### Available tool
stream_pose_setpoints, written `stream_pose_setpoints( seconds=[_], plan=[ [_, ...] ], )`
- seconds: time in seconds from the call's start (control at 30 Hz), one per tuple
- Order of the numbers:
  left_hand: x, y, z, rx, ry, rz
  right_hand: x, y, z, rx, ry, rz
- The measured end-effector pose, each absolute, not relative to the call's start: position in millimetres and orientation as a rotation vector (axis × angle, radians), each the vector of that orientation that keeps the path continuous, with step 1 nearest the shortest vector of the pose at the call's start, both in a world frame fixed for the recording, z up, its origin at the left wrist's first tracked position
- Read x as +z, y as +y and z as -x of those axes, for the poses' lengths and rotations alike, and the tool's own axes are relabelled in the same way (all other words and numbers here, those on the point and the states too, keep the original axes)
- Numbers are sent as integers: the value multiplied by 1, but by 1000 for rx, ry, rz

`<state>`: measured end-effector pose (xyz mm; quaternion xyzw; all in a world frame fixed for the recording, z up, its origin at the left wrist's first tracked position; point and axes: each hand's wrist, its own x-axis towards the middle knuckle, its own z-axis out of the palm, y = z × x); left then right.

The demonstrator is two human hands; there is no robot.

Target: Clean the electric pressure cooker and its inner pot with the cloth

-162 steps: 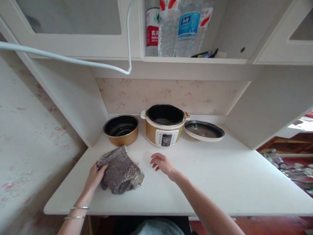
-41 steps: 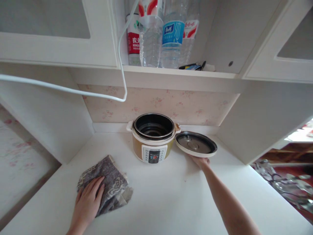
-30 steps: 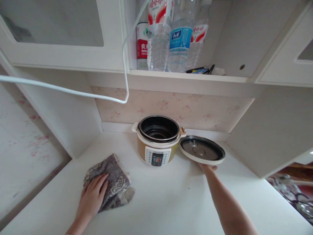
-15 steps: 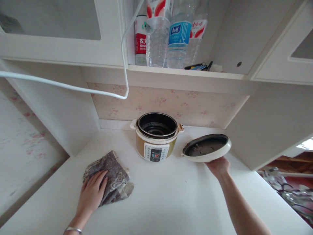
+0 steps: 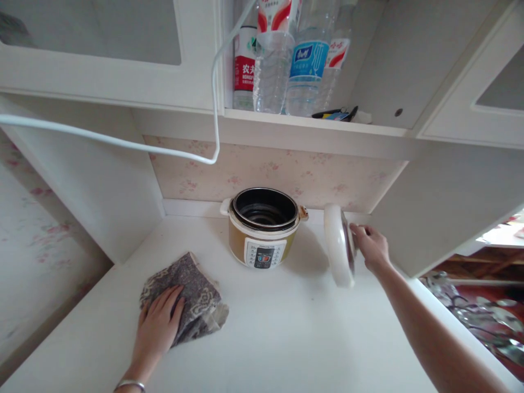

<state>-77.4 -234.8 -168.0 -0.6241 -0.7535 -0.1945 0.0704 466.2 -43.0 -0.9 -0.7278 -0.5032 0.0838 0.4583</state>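
A white-rimmed lid (image 5: 339, 248), tipped nearly on edge, is held by a person's right grip (image 5: 371, 249) over the right side of a white counter (image 5: 282, 338). The grip's fingers are curled closed at the lid's brownish outer side, though the exact hold is partly hidden. The lid lies immediately left of the grip, its pale side turned toward a gold-and-white electric cooker (image 5: 236, 240); whether its lower edge touches the counter cannot be told.

Left of the right grip and well apart from it, the cooker stands upright and open near the back wall, its control panel (image 5: 265, 254) facing the person. A dark inner pot (image 5: 264, 208) with a shiny rim sits inside.

Farther left and nearer the person, the left grip (image 5: 159, 322) rests open, palm down and fingers slightly spread, on a rumpled gray-brown patterned cloth (image 5: 198, 297). A silver bracelet (image 5: 131, 384) circles the wrist.

Above and beyond both grips, clear plastic bottles (image 5: 306, 71) stand on a shelf (image 5: 327, 125), with a white cable (image 5: 123, 144) looping across at upper left.
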Motion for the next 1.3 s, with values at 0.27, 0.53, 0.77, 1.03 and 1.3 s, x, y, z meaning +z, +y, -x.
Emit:
stream_pose_setpoints(
  seconds=[0.27,0.53,0.77,1.03,1.3],
  plan=[
    [-169,-234,80,-618,-2154,1959,102,-31,-408,-123,-1535,1706],
    [-161,-240,77,-677,-2052,2109,150,-11,-307,-329,-1978,1487],
    [-160,-242,78,-696,-2028,2116,149,10,-235,-361,-2223,1468],
    [-162,-242,81,-693,-2020,2108,143,28,-188,-340,-2388,1633],
    [-161,-239,84,-673,-2025,2115,142,31,-170,-409,-2366,1621]
  ],
)
